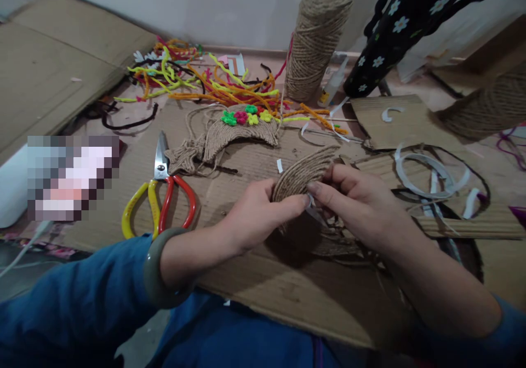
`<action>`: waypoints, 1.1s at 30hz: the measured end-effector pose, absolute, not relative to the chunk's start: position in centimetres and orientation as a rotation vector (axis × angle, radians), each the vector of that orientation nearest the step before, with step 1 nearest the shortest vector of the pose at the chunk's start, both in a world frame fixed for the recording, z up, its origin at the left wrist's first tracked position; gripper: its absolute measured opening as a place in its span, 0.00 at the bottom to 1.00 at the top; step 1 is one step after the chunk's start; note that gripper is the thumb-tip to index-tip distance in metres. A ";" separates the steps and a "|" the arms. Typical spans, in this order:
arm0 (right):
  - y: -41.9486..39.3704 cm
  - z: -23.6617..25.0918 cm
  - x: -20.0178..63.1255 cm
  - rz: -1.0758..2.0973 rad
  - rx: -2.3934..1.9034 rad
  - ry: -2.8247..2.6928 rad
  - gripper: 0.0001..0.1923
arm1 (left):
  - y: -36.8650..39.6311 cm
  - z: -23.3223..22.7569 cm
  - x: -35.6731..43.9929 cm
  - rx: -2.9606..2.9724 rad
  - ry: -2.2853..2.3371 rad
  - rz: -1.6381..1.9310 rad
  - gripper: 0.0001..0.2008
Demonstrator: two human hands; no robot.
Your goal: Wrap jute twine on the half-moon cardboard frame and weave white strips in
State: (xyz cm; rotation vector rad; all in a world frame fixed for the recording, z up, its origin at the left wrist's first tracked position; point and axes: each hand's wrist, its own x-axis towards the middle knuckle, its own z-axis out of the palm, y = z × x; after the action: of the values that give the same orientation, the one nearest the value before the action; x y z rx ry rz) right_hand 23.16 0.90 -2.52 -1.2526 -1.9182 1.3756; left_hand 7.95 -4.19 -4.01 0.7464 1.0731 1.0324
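At the far left a flat cardboard sheet (49, 67) lies against the wall, and nearer you the scissors (162, 193), with one yellow and one red handle, rest closed on the cardboard work surface (255, 291). Beyond them is a tangle of coloured pipe cleaners (193, 80), and a finished jute-wrapped piece (242, 132) topped with small coloured flowers. Your left hand (255, 214), a green bangle (158, 269) on its wrist, pinches the lower end of a curved jute-covered piece (302, 173). Your right hand (361, 203) meets it there, fingertips closed on the same piece and on a thin white strip at its edge. The piece is held just above the cardboard, in the middle of the view. Behind it stands a tall jute twine spool (314, 42). To the right, white paper strips (431, 173) lie curled on more cardboard.
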 end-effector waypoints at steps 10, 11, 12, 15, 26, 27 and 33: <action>1.0 -3.1 23.4 1.579 -1.247 -1.730 0.14 | -4.1 -4.0 7.4 0.780 0.878 1.036 0.08; 1.0 -3.1 23.4 1.587 -1.258 -1.716 0.15 | -4.0 -4.0 7.3 0.789 0.872 1.021 0.08; 1.0 -3.1 23.4 1.595 -1.262 -1.705 0.15 | -4.0 -4.0 7.2 0.796 0.873 1.005 0.08; 0.9 -3.1 23.3 1.618 -1.259 -1.680 0.15 | -4.0 -3.9 7.2 0.801 0.879 0.981 0.09; 1.2 -2.8 23.6 1.660 -1.103 -1.767 0.20 | -4.2 -3.6 7.3 0.723 0.982 0.939 0.10; 1.3 -2.9 23.6 1.649 -1.103 -1.757 0.20 | -4.2 -3.6 7.3 0.723 0.987 0.934 0.10; 1.1 -3.4 23.6 1.505 -1.179 -1.844 0.12 | -4.1 -4.0 7.5 0.718 0.997 0.921 0.11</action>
State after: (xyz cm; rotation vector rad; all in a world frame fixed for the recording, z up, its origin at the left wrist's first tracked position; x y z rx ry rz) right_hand 23.61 1.12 -3.45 -1.1793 -1.8438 1.5046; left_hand 7.46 -4.06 -4.00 0.7175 0.9966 0.9211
